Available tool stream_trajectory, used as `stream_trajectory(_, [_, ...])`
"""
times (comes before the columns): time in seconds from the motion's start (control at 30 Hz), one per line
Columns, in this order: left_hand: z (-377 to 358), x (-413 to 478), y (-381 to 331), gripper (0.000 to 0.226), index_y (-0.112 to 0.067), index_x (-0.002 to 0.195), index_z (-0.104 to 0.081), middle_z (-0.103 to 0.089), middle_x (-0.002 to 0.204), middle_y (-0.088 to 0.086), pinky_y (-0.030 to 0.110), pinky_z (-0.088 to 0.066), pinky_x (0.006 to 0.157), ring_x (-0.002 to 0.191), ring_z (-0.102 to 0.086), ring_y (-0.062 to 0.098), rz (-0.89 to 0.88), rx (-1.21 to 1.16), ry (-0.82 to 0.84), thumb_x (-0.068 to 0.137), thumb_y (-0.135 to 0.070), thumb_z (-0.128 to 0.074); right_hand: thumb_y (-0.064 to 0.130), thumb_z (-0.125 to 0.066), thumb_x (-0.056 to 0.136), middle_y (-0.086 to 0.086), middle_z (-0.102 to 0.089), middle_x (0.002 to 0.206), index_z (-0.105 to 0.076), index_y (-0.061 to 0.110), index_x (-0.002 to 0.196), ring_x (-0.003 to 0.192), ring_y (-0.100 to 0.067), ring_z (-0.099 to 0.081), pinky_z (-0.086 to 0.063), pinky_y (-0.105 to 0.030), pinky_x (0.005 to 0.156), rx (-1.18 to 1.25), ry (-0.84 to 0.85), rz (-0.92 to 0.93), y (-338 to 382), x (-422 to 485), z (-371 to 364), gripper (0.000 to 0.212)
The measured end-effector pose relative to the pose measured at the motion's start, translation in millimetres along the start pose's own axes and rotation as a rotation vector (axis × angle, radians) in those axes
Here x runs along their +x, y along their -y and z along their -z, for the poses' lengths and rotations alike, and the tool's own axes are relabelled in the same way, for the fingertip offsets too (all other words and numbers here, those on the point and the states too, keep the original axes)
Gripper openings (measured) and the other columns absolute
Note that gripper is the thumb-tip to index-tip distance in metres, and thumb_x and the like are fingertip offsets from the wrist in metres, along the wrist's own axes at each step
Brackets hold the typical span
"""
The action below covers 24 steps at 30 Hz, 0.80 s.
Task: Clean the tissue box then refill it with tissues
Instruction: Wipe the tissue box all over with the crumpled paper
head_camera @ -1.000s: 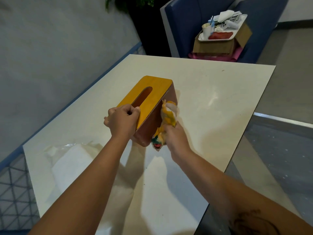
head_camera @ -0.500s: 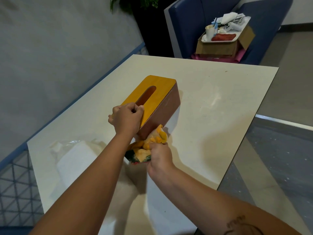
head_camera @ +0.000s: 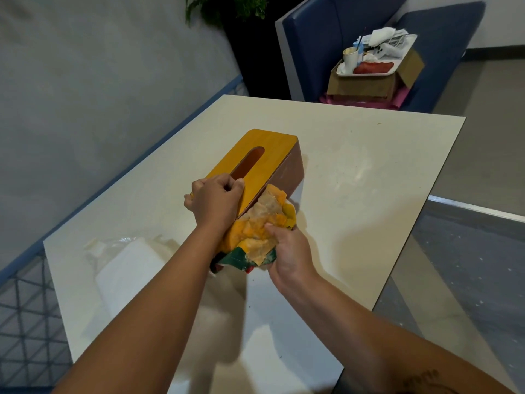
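On the table [head_camera: 355, 172], left hand [head_camera: 216, 199] grips the tissue box [head_camera: 264, 163]; right hand [head_camera: 287, 251] clutches the cloth [head_camera: 255, 234], wiping its side; remaining faces likely next.

A: Views?
B: One, head-worn wide-angle, facing forward and down along both forearms.
A: Range?
B: Close; left hand [head_camera: 216, 201] and right hand [head_camera: 287, 253] mid-frame, table [head_camera: 369, 180] stretching beyond them.
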State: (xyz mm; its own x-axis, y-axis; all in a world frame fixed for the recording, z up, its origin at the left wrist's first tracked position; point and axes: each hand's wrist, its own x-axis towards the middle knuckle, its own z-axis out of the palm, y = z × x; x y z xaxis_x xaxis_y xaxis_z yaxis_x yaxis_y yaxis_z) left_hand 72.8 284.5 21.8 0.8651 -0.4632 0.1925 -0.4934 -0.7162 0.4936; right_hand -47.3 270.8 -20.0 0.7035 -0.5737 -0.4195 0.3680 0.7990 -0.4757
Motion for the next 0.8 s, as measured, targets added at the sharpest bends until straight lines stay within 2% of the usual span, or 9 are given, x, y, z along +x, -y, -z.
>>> stream_trajectory(0.07, [0.7, 0.1, 0.2, 0.028, -0.023, 0.073, -0.060, -0.050, 0.089, -0.007, 0.056, -0.020, 0.108, 0.119, -0.039, 0.023, 0.001, -0.006, 0.012, 0.091, -0.040, -0.048, -0.005, -0.042, 0.093, -0.006, -0.067, 0.096, -0.059, 0.015, 0.103, 0.088, -0.024, -0.064, -0.052, -0.038, 0.081, 0.037, 0.033, 0.016, 7.7, 0.8, 2.1, 0.028])
stream_trajectory(0.13, [1.6, -0.7, -0.4, 0.028, -0.021, 0.073, -0.060, -0.049, 0.089, -0.007, 0.056, -0.021, 0.107, 0.118, -0.039, 0.023, 0.001, -0.005, 0.012, 0.091, -0.040, -0.049, -0.005, -0.042, 0.092, -0.009, -0.066, 0.098, -0.057, 0.011, 0.110, 0.087, -0.025, -0.064, -0.053, -0.038, 0.078, 0.032, 0.062, 0.047, 21.1, 2.8, 6.5, 0.028])
stream_trajectory(0.2, [2.3, -1.5, -1.0, 0.028, -0.021, 0.074, -0.060, -0.049, 0.090, -0.006, 0.053, -0.024, 0.107, 0.118, -0.039, 0.022, 0.001, 0.014, 0.013, 0.092, -0.040, -0.048, -0.005, -0.043, 0.092, -0.010, -0.067, 0.096, -0.057, 0.010, 0.107, 0.086, -0.025, -0.064, -0.054, -0.036, 0.074, -0.013, 0.051, 0.111, 40.8, 7.3, 13.6, 0.025])
stream_trajectory(0.3, [2.1, -0.9, -1.3, 0.030, -0.020, 0.074, -0.059, -0.049, 0.091, -0.004, 0.051, -0.024, 0.106, 0.119, -0.039, 0.023, -0.002, 0.039, 0.018, 0.092, -0.041, -0.047, -0.003, -0.048, 0.090, -0.004, -0.066, 0.083, -0.059, 0.014, 0.090, 0.076, -0.021, -0.063, -0.052, -0.031, 0.069, -0.159, -0.118, 0.263, 77.5, 18.5, 27.4, 0.020])
stream_trajectory(0.4, [1.1, -1.1, -1.9, 0.029, -0.022, 0.074, -0.058, -0.048, 0.092, -0.005, 0.051, -0.024, 0.105, 0.119, -0.040, 0.023, -0.003, 0.044, 0.007, 0.093, -0.041, -0.047, 0.005, -0.051, 0.090, 0.000, -0.063, 0.084, -0.058, 0.015, 0.094, 0.077, -0.017, -0.061, -0.051, -0.031, 0.072, -0.403, -0.212, 0.357, 101.7, 31.5, 38.4, 0.014])
stream_trajectory(0.5, [0.6, -1.3, -2.0, 0.029, -0.021, 0.074, -0.058, -0.047, 0.091, -0.006, 0.051, -0.024, 0.106, 0.118, -0.040, 0.023, -0.008, 0.041, 0.010, 0.093, -0.041, -0.047, 0.006, -0.049, 0.090, 0.001, -0.062, 0.081, -0.058, 0.019, 0.088, 0.078, -0.018, -0.061, -0.050, -0.031, 0.073, -0.530, -0.161, 0.352, 101.0, 48.4, 31.5, 0.016])
stream_trajectory(0.6, [0.8, -0.6, -0.9, 0.029, -0.021, 0.076, -0.059, -0.048, 0.092, -0.005, 0.053, -0.026, 0.106, 0.118, -0.041, 0.023, -0.023, 0.047, 0.006, 0.093, -0.041, -0.047, 0.002, -0.047, 0.087, 0.000, -0.061, 0.081, -0.058, 0.016, 0.094, 0.081, -0.020, -0.059, -0.047, -0.030, 0.069, -0.648, -0.108, 0.338, 88.4, 60.7, 18.7, 0.019])
stream_trajectory(0.7, [1.7, -1.0, -0.2, 0.029, -0.021, 0.076, -0.059, -0.052, 0.094, -0.003, 0.052, -0.026, 0.105, 0.118, -0.041, 0.024, -0.025, 0.056, 0.008, 0.093, -0.041, -0.047, -0.002, -0.043, 0.086, -0.001, -0.062, 0.091, -0.059, 0.020, 0.099, 0.086, -0.020, -0.059, -0.047, -0.029, 0.073, -0.613, -0.056, 0.350, 74.7, 59.8, 16.2, 0.030])
stream_trajectory(0.8, [2.8, -2.3, -1.3, 0.029, -0.019, 0.076, -0.059, -0.047, 0.092, -0.005, 0.052, -0.024, 0.106, 0.119, -0.040, 0.024, -0.024, 0.055, 0.013, 0.093, -0.040, -0.047, -0.004, -0.044, 0.084, -0.001, -0.062, 0.103, -0.059, 0.028, 0.105, 0.097, -0.020, -0.059, -0.049, -0.029, 0.083, -0.564, 0.051, 0.367, 61.7, 50.4, 17.4, 0.041])
